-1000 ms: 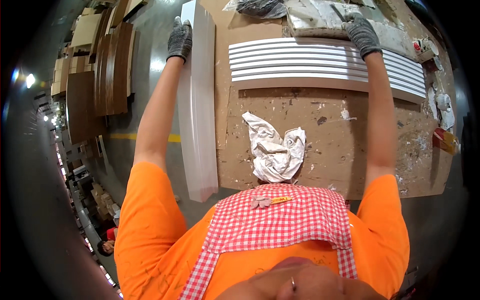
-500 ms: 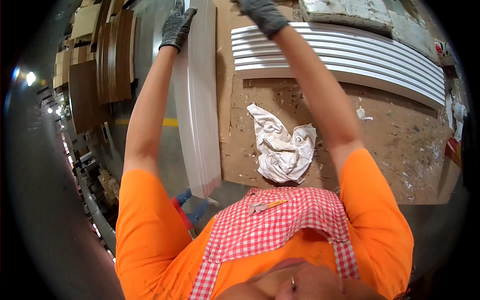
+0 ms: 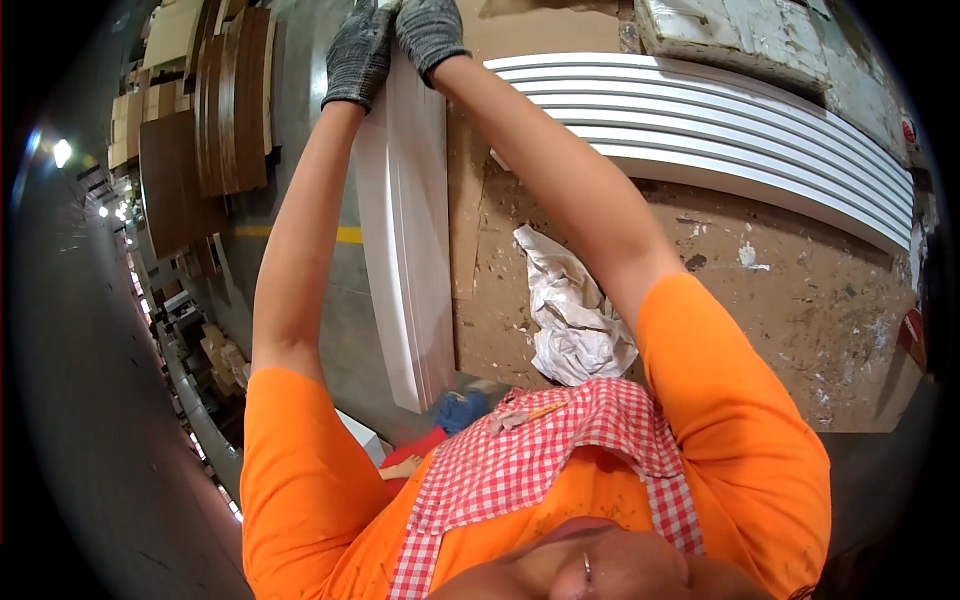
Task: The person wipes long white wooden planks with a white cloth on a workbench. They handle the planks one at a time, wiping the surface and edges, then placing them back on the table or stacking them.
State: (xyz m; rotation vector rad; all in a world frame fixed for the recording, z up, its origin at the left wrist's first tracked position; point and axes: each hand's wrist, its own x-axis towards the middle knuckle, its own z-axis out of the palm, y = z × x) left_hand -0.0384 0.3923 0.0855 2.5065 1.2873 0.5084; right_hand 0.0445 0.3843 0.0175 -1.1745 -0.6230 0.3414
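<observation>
A long white board point(image 3: 405, 250) with grooves along its length lies at the table's left side, its near end close to my apron. My left hand point(image 3: 358, 58), in a grey knit glove, is closed on the board's left edge near its far end. Close beside it, over the board, is my right hand point(image 3: 430, 35) in a matching glove, with the fingers curled. A bit of something pale shows between the two hands at the picture's upper edge. What the right hand holds there is too cut off to make out.
A crumpled white rag point(image 3: 575, 320) lies on the paint-specked brown table point(image 3: 760, 340). Several white slats point(image 3: 700, 110) sit side by side farther off, before a paint-stained block point(image 3: 730, 35). Brown panels point(image 3: 230, 110) stand left. Another person's blue and red clothing point(image 3: 460, 412) shows near the board's end.
My right hand has come left from near the slats to beside my left hand over the board. The other person's clothing shows differently near the board's end.
</observation>
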